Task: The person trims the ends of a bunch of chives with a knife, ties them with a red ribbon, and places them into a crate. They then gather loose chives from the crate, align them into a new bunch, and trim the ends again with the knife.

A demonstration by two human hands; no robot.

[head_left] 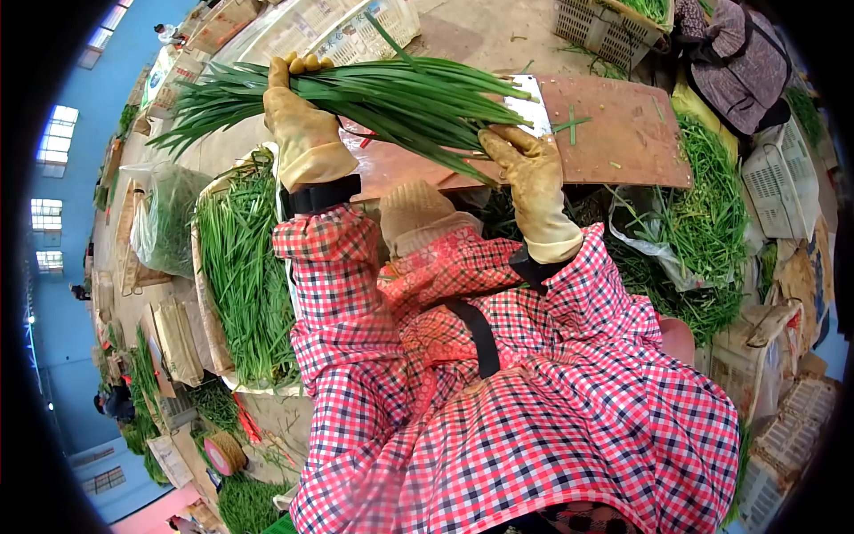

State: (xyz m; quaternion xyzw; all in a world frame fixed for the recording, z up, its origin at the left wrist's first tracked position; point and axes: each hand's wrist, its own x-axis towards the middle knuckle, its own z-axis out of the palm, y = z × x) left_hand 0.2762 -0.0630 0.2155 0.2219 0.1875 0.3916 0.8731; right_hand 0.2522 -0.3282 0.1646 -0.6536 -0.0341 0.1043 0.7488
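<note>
A long bunch of garlic chives (pixel 391 93) lies sideways above the board, leaf tips to the left and pale stem ends to the right. My left hand (pixel 301 116), in a stained tan rubber glove, is wrapped around it toward the leafy side. At the stem end, my right hand (pixel 531 173), gloved alike, has its fingers closed against the lower stalks; its thumb is partly hidden. Beneath the bunch is a reddish-brown board (pixel 614 133) with a white piece (pixel 534 105) at the stem ends. A few cut green bits lie on the board.
At my left stands a crate of chives (pixel 245 276), with a plastic bag of greens (pixel 169 222) behind it. Loose green trimmings (pixel 703 222) are heaped at my right. White crates (pixel 783 178) and a seated person (pixel 738 62) are farther right. A twine spool (pixel 225 452) sits lower left.
</note>
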